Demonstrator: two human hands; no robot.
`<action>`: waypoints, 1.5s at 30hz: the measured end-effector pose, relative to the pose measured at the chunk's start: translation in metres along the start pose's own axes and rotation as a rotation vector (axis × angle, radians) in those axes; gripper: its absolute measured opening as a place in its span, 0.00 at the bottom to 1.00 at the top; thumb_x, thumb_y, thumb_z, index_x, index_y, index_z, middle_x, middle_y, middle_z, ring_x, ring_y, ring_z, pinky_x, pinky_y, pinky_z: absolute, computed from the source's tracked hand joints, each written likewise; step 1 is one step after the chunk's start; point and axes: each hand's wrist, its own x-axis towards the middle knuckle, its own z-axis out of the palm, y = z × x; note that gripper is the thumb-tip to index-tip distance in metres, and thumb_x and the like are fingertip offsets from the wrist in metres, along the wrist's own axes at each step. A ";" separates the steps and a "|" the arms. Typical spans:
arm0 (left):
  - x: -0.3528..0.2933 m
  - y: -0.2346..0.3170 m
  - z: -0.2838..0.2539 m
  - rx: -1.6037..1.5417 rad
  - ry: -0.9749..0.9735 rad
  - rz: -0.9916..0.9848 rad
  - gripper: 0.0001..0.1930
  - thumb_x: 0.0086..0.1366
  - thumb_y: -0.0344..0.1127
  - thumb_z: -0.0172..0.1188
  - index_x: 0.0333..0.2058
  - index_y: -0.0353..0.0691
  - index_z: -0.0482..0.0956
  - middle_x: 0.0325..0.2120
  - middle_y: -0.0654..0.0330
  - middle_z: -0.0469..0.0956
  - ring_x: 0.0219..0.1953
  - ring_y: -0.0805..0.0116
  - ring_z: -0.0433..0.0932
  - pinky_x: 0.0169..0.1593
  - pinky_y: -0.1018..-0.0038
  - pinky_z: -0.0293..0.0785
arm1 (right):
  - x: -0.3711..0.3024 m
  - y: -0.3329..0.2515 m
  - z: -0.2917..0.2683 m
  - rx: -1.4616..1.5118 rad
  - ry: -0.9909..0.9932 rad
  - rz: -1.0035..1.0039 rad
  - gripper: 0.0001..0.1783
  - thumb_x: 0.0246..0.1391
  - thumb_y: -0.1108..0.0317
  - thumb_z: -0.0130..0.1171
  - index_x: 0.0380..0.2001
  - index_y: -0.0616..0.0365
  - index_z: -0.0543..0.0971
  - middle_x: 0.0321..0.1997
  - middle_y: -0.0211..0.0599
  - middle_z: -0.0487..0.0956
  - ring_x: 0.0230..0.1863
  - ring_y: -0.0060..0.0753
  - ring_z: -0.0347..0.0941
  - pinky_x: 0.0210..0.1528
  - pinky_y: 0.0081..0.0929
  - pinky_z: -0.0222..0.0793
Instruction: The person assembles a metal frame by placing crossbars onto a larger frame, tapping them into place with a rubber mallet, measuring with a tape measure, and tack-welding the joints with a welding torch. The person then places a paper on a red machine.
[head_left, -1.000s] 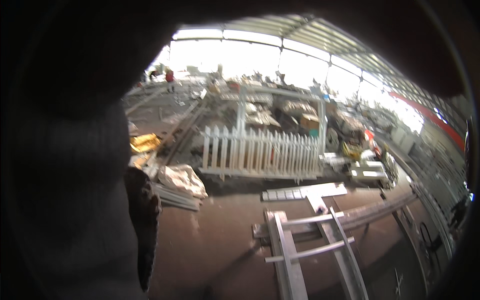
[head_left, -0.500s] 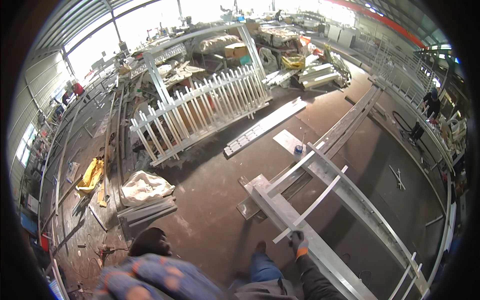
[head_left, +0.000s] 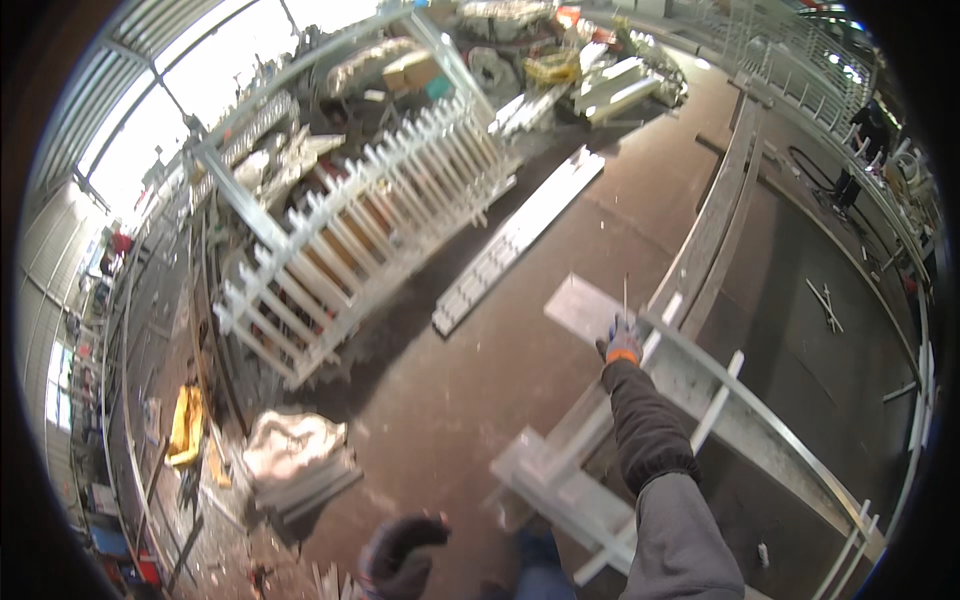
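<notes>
My right hand (head_left: 621, 346), in a grey-blue glove with an orange cuff, reaches far out to the end of a silver metal frame (head_left: 760, 425). Its fingers close around a small blue container, largely hidden by the glove. A thin upright rod (head_left: 627, 288) sticks up just above the fingers. A pale flat sheet (head_left: 575, 305) lies on the floor beside this hand. At the lower edge, a dark, blurred shape appears to be my left hand (head_left: 405, 553), low over the floor; its fingers cannot be made out. A loose cross bar (head_left: 718, 400) lies across the frame.
A white picket railing panel (head_left: 370, 215) stands to the left in front of heaped scrap. Long white profiles (head_left: 520, 240) lie on the brown floor. Lower left are a pale sack (head_left: 290, 445) on stacked bars and a yellow bag (head_left: 186, 425). Another person (head_left: 872, 130) is at far right.
My right hand has left the near end of the cross bar and stretched forward to the small blue container. My view has turned and shifted forward. The dark shape at lower left has moved rightward.
</notes>
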 end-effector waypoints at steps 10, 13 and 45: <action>0.037 -0.189 -0.022 0.226 0.182 -0.191 0.24 0.70 0.39 0.64 0.58 0.31 0.72 0.43 0.53 0.81 0.41 0.65 0.79 0.48 0.68 0.78 | -0.034 0.005 -0.013 0.522 0.182 -0.129 0.24 0.44 0.59 0.74 0.47 0.45 0.81 0.44 0.46 0.79 0.44 0.51 0.77 0.48 0.45 0.75; 0.031 -0.207 -0.010 0.235 0.096 -0.105 0.23 0.70 0.39 0.64 0.57 0.31 0.73 0.43 0.53 0.81 0.39 0.66 0.79 0.46 0.69 0.78 | -0.174 -0.001 -0.053 0.858 -0.165 0.024 0.22 0.52 0.63 0.72 0.51 0.50 0.81 0.39 0.39 0.78 0.41 0.30 0.77 0.44 0.28 0.77; -0.574 -0.279 0.477 0.600 -1.806 -0.089 0.10 0.62 0.35 0.63 0.39 0.36 0.84 0.31 0.60 0.83 0.35 0.75 0.80 0.40 0.74 0.75 | -1.103 0.334 -0.314 1.646 0.748 0.939 0.12 0.66 0.64 0.54 0.48 0.59 0.77 0.38 0.31 0.77 0.36 0.19 0.73 0.36 0.20 0.70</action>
